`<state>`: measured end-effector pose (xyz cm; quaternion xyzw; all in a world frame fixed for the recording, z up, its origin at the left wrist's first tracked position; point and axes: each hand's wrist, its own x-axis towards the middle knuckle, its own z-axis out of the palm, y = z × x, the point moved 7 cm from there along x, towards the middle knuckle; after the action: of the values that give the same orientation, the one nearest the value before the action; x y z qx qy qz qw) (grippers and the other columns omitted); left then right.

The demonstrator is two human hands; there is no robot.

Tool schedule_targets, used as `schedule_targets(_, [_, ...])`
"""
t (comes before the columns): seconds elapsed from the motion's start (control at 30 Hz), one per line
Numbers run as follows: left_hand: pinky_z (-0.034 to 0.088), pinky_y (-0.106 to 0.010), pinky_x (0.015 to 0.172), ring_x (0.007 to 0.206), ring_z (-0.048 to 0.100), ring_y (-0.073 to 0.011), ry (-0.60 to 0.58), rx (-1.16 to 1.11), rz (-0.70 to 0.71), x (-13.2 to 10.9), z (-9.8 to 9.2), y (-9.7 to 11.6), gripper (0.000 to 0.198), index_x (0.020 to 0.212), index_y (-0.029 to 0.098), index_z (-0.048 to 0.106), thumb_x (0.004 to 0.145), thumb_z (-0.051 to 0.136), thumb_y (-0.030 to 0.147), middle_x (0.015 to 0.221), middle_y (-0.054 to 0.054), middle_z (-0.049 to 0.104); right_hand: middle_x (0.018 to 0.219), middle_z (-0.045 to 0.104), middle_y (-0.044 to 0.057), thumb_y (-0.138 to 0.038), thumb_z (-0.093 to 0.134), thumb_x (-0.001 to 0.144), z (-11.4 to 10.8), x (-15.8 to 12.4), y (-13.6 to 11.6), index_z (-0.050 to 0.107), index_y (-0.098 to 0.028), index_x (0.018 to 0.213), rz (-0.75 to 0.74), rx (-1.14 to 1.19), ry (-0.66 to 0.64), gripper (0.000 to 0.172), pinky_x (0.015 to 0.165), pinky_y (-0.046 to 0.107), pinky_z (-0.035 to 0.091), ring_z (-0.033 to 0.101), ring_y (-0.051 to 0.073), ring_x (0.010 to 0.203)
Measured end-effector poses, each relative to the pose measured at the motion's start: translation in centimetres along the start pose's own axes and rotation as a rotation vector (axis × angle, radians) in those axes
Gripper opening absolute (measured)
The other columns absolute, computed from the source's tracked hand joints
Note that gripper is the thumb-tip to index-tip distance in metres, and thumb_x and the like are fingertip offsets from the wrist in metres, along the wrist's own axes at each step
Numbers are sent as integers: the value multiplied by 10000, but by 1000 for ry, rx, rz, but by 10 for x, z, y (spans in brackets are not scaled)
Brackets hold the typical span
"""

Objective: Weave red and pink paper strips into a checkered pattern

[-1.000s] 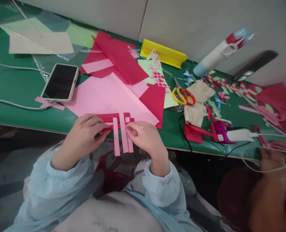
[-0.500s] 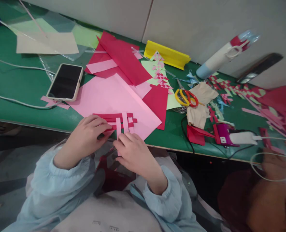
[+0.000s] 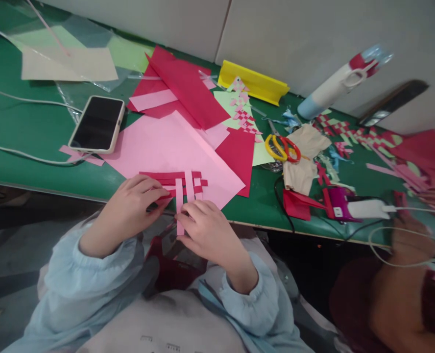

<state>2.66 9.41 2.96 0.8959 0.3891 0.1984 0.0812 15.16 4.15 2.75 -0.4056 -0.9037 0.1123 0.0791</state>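
Note:
My left hand [image 3: 132, 206] pinches the left ends of red paper strips [image 3: 162, 175], which lie side by side near the table's front edge. Two upright pink paper strips [image 3: 180, 196] cross them, and a small red-and-pink woven patch [image 3: 199, 184] shows at their right ends. My right hand [image 3: 210, 233] is curled at the lower part of the left pink strip, its fingertips on that strip, whose lower end overhangs the edge. Beneath the strips lies a large pink paper sheet [image 3: 158, 139]. My fingers hide part of the red strips.
A phone [image 3: 98, 125] lies left on the green table [image 3: 37, 166]. Red sheets [image 3: 191, 93] and a yellow folded piece [image 3: 254, 83] are behind. Right are scissors [image 3: 283, 148], a bottle [image 3: 338, 83], cables and woven paper pieces [image 3: 357, 135]. Another person's hand [image 3: 412, 240] is far right.
My right hand has shifted slightly right, uncovering more of the pink strip's lower end. My left hand stays at the red strips. The other person's arm at right has moved.

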Motion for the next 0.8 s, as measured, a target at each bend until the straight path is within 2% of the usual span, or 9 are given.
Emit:
schedule_targets(0.13, [509, -434, 852, 924, 604, -260, -6, -12, -19, 0, 0, -1, 205, 995, 166, 707, 904, 555, 269, 973, -104, 693, 1028, 629, 88, -256, 538, 936, 0, -1, 1, 662, -150, 960, -15, 6, 32, 165, 859, 381, 427, 530, 227, 986])
schedule_targets(0.33, [510, -435, 850, 928, 614, -258, -18, -29, -36, 1, 1, -2, 206, 1020, 190, 697, 900, 552, 274, 976, -95, 695, 954, 662, 76, -203, 430, 988, -10, -2, 3, 689, -163, 963, -14, 44, 161, 263, 815, 358, 431, 554, 195, 916])
schedule_targets(0.47, [511, -446, 870, 959, 606, -263, -1, -33, -31, 1, 1, 1, 234, 1088, 191, 668, 901, 544, 258, 1007, -103, 690, 915, 692, 73, -237, 441, 990, -22, -4, 13, 707, -179, 981, 88, 139, 302, 272, 788, 338, 456, 588, 181, 863])
schedule_targets(0.67, [504, -450, 900, 1011, 597, -277, 97, -59, -24, 6, -2, 12, 310, 1155, 158, 644, 885, 601, 306, 1074, -134, 673, 914, 720, 57, -267, 496, 977, -30, -3, 31, 714, -204, 996, 253, 407, 502, 228, 797, 286, 520, 655, 156, 885])
schedule_targets(0.8, [521, -395, 818, 925, 608, -244, 160, -67, -50, 10, -1, 14, 213, 1034, 171, 700, 904, 577, 289, 958, -103, 692, 912, 731, 44, -308, 543, 954, -32, 3, 36, 694, -201, 1046, 266, 524, 543, 207, 787, 279, 536, 662, 141, 843])
